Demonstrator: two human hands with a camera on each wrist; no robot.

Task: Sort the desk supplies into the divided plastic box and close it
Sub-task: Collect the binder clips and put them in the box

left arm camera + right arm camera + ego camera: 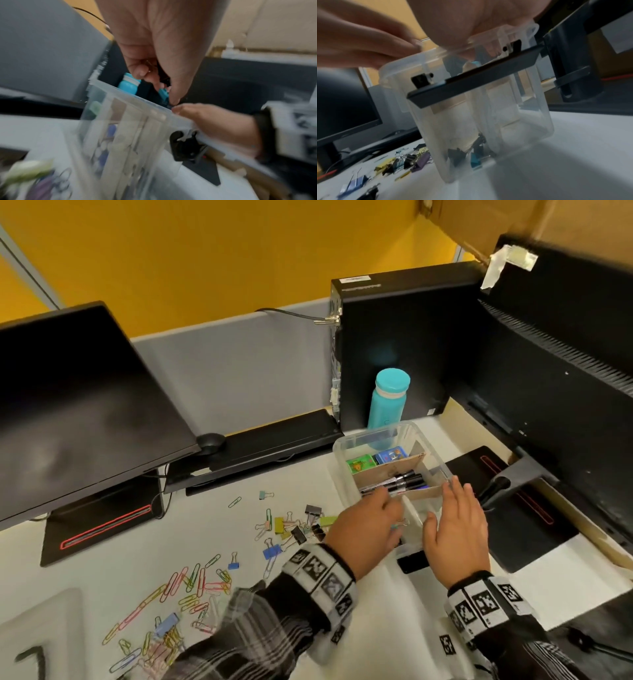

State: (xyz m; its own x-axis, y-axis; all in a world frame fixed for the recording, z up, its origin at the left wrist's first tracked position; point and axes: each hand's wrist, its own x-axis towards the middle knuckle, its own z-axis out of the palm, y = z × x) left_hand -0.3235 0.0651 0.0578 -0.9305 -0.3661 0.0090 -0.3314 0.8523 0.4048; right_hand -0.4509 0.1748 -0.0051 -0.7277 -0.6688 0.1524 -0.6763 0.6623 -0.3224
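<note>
The clear divided box [346, 470] stands open on the desk, with two small coloured boxes in its far compartment and black markers [404, 482] in the middle one. My left hand [390, 511] hovers over the near compartment, pinching a teal binder clip [163, 94] with something dark behind it. My right hand [452, 508] rests flat on the box's right rim [154, 106], fingers straight. Through the wall, black and teal clips [476, 159] lie on the box floor. More binder clips [294, 525] and a heap of paper clips [191, 587] lie on the desk to the left.
A teal bottle [388, 402] and a black computer tower [404, 344] stand just behind the box. Monitors flank the desk left [75, 405] and right [565, 371], and a keyboard [267, 443] lies at the back. A translucent plastic piece [37, 628] sits at the near left.
</note>
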